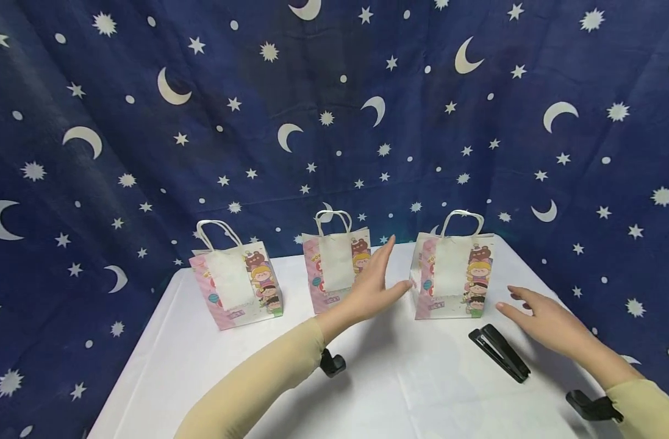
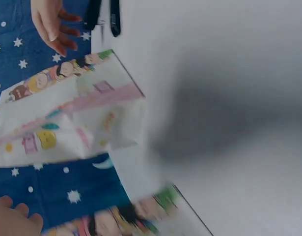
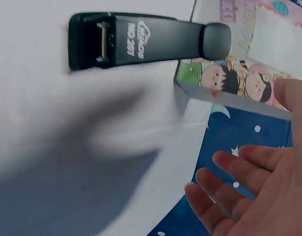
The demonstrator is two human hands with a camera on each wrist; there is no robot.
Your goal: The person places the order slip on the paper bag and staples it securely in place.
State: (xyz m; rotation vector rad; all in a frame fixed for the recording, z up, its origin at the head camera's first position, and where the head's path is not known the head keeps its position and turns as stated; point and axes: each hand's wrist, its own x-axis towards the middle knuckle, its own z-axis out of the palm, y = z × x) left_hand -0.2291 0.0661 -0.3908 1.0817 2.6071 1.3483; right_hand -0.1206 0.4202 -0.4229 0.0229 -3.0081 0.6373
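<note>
Both hands hover spread and empty: left hand (image 1: 375, 286) at nine o'clock of the right gift bag (image 1: 454, 274), seemingly untouching; right hand (image 1: 543, 317) at two o'clock of the stapler (image 1: 499, 352).

A table (image 1: 191, 366) covered by a white cloth is seen from the head view; it is backed by a dark blue drape; three paper gift bags with cartoon print and white cord handles are stood upright in a row along its far edge; the left bag (image 1: 236, 284) is placed at about 10 o'clock from the table's middle, the middle bag (image 1: 335, 263) at 12 o'clock, the right bag (image 1: 454, 275) at 1 o'clock; a black stapler (image 1: 499, 352) is laid flat at 3 o'clock, just beside the right bag, apart from it.
</note>
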